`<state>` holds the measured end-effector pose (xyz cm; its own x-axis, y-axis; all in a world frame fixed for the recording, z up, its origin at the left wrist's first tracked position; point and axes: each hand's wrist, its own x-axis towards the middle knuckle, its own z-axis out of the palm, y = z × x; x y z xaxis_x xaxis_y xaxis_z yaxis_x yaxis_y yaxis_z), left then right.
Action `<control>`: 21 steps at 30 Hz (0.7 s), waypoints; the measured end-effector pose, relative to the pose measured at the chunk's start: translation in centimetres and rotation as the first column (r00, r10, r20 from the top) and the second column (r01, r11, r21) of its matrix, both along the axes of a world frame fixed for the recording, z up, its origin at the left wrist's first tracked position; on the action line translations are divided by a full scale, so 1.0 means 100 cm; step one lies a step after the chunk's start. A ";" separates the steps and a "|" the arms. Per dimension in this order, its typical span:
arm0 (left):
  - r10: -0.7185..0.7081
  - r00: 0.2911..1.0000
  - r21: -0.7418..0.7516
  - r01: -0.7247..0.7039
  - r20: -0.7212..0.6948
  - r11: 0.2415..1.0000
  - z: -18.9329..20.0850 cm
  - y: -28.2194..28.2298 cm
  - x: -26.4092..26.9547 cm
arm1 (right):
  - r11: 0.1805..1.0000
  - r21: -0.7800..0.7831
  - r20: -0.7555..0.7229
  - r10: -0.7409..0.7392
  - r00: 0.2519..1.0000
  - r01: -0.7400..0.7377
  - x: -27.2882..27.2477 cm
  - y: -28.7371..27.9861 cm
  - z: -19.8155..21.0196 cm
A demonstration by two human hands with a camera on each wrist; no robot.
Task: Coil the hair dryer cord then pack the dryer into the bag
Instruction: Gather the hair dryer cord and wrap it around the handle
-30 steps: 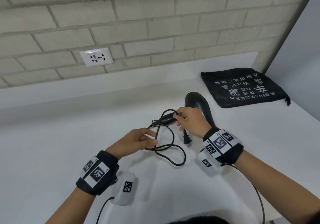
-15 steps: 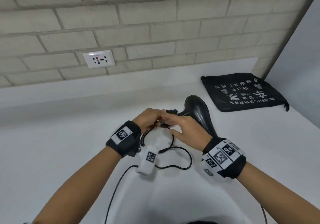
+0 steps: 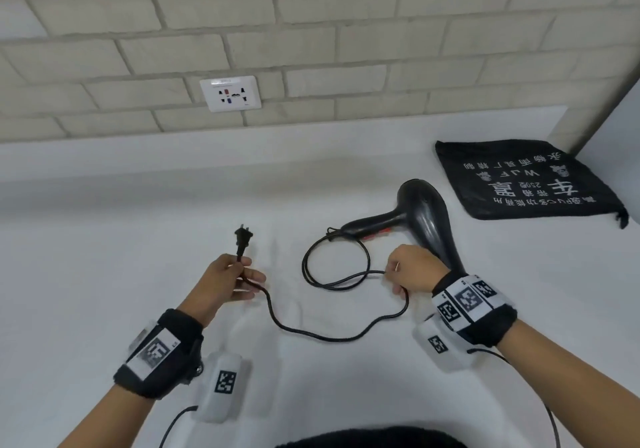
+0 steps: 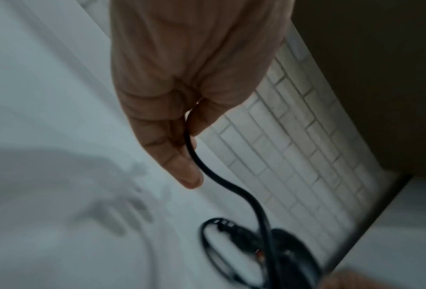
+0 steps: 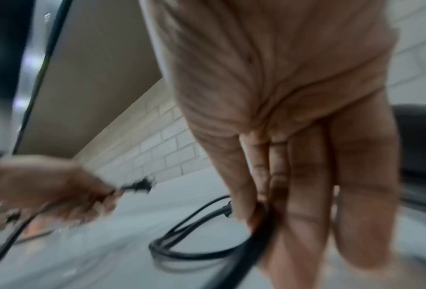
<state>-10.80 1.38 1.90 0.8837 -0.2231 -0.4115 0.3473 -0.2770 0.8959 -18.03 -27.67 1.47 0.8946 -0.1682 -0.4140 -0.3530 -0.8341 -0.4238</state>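
A black hair dryer (image 3: 420, 213) lies on the white counter (image 3: 104, 239), handle pointing left. Its black cord (image 3: 311, 333) leaves the handle, makes one loop (image 3: 304, 264) on the counter and runs in a slack arc between my hands. My left hand (image 3: 235, 279) pinches the cord just below the plug (image 3: 243, 238), which sticks up above my fingers. My right hand (image 3: 403, 274) grips the cord beside the dryer's nozzle; the right wrist view shows the cord (image 5: 253, 246) running between thumb and fingers. In the left wrist view the cord (image 4: 231, 187) hangs from my fingers.
A flat black drawstring bag (image 3: 526, 179) with white print lies at the back right of the counter. A wall socket (image 3: 230, 93) sits in the brick wall (image 3: 311, 31) behind. A grey panel (image 3: 616, 135) closes off the right side.
My hands were together at the dryer's handle; they have since spread apart. The left hand pulled the plug end out to the left, stretching the cord into a long arc with one loop left.
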 end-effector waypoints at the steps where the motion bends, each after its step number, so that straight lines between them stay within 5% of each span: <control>1: -0.032 0.999 0.096 0.032 0.000 0.995 -0.009 0.003 -0.004 | 0.989 0.121 0.053 -0.087 0.995 0.080 0.003 -0.002 0.001; 3: -0.192 0.981 0.343 0.176 0.014 0.923 -0.024 0.006 -0.011 | 0.937 0.295 0.135 -0.236 0.962 0.188 0.010 -0.006 0.005; 6: -0.516 0.854 0.700 0.406 -0.062 0.588 -0.030 0.005 -0.017 | 0.909 0.363 0.172 -0.281 0.944 0.204 0.017 -0.006 0.008; 8: -0.592 0.800 0.812 0.411 -0.102 0.415 -0.017 -0.003 -0.018 | 0.911 0.367 0.201 -0.274 0.940 0.187 0.020 -0.005 0.009; 10: -0.634 0.773 0.853 0.329 0.004 0.406 -0.002 -0.017 -0.015 | 0.908 0.383 0.240 -0.274 0.931 0.168 0.023 -0.005 0.011; 14: -0.729 0.613 0.786 0.269 0.306 0.556 0.009 -0.053 -0.004 | 0.882 0.450 0.284 -0.288 0.914 0.138 0.029 -0.007 0.014; 16: -0.808 0.522 0.801 0.342 0.272 0.491 -0.001 -0.073 0.001 | 0.837 0.534 0.263 -0.301 0.916 0.122 0.030 -0.008 0.017; 19: -0.908 0.400 0.887 0.364 0.125 0.283 -0.018 -0.098 0.000 | 0.763 0.640 0.206 -0.285 0.936 0.091 0.026 -0.011 0.024; 21: -0.930 0.351 0.906 0.348 0.112 0.240 -0.025 -0.106 0.002 | 0.761 0.643 0.189 -0.269 0.944 0.088 0.020 -0.017 0.024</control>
